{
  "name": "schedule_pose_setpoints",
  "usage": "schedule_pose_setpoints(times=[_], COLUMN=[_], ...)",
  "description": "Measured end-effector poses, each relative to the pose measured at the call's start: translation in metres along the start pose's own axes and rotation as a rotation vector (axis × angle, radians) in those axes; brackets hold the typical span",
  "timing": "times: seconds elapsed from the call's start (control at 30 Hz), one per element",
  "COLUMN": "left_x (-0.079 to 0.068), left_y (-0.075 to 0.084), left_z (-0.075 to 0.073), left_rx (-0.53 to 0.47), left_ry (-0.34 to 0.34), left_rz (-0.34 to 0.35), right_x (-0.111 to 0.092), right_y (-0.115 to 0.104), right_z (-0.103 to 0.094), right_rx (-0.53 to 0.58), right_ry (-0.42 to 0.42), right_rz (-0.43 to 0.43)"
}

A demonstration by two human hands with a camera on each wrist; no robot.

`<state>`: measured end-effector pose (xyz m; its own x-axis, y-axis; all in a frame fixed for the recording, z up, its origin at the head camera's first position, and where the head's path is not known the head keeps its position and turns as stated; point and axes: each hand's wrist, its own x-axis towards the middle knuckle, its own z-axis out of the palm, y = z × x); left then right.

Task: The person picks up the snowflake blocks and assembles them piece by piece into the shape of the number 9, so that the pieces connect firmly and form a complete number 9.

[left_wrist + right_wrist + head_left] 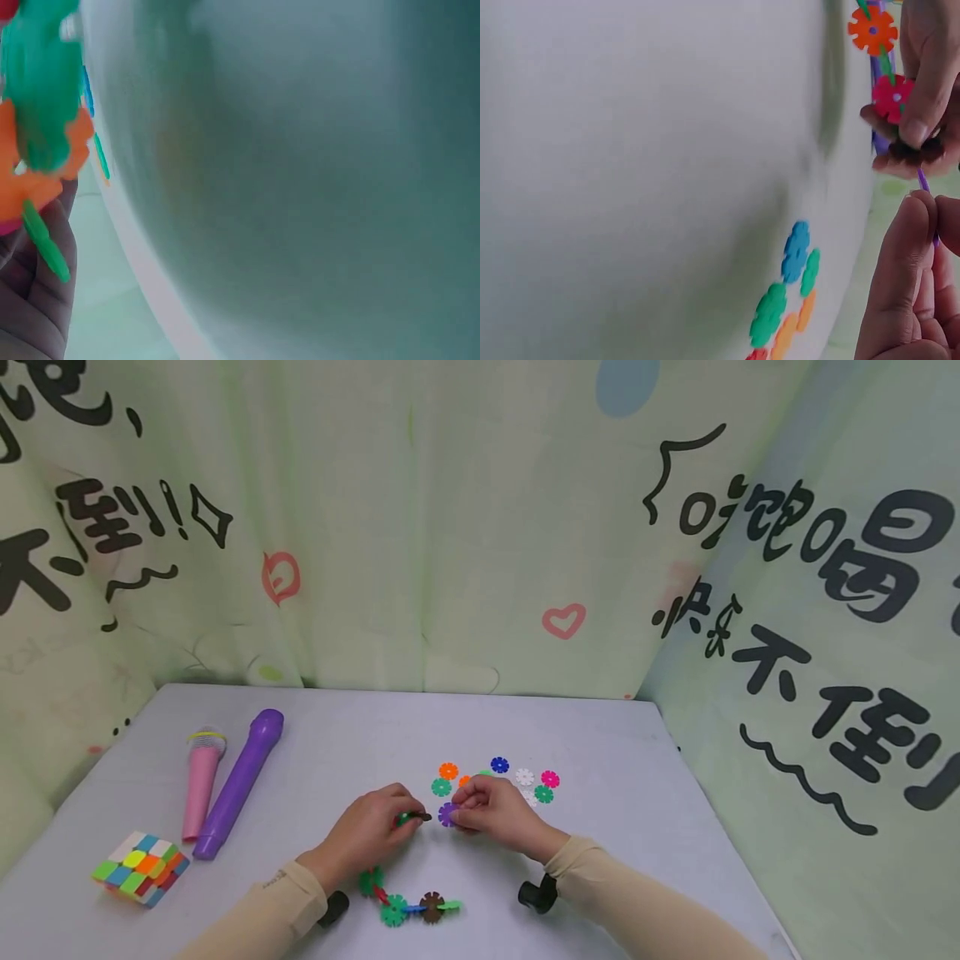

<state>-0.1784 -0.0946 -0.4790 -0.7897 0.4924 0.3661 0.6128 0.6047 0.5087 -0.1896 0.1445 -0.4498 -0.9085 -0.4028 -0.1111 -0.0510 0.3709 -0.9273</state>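
My left hand [372, 827] grips one end of a chain of interlocking plastic snowflake discs. A dark disc [913, 150] is between its fingers, with a pink disc [889, 96] and an orange disc [872, 31] linked behind. Lower on the table, the chain's other end shows a green disc [393, 911], a brown disc [432, 907] and a light green disc [452, 906]. My right hand [504, 816] pinches a purple snowflake disc [446, 814], edge-on near the dark disc; whether the two touch, I cannot tell.
Loose discs lie beyond the hands, among them an orange one [448, 771], a dark blue one [499, 765] and a pink one [551, 779]. At left are a pink microphone [201, 785], a purple microphone [240, 785] and a puzzle cube [140, 869]. Curtains surround the white table [637, 852].
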Motion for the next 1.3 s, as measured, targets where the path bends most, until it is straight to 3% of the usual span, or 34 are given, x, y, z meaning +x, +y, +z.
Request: schedule_pose_setpoints(times=[0.47, 0.7, 1.03, 1.2, 1.3], left_x=[-0.003, -0.002, -0.001, 0.000, 0.001], left_y=[0.000, 0.001, 0.003, 0.003, 0.002], left_z=[-0.007, -0.006, -0.007, -0.006, -0.004], left_rx=[-0.062, -0.047, -0.240, -0.260, -0.257], left_ry=[-0.082, -0.068, -0.077, -0.073, -0.084], left_rz=[-0.021, -0.029, -0.081, -0.097, -0.070], right_x=[0.000, -0.001, 0.000, 0.002, 0.002], right_y=[-0.005, -0.003, -0.001, 0.000, -0.001], right_z=[0.012, 0.012, 0.012, 0.012, 0.014], right_rx=[0.052, 0.081, 0.148, 0.168, 0.159], right_ry=[-0.002, -0.017, -0.024, -0.009, -0.007], right_rz=[0.024, 0.045, 0.047, 0.042, 0.042])
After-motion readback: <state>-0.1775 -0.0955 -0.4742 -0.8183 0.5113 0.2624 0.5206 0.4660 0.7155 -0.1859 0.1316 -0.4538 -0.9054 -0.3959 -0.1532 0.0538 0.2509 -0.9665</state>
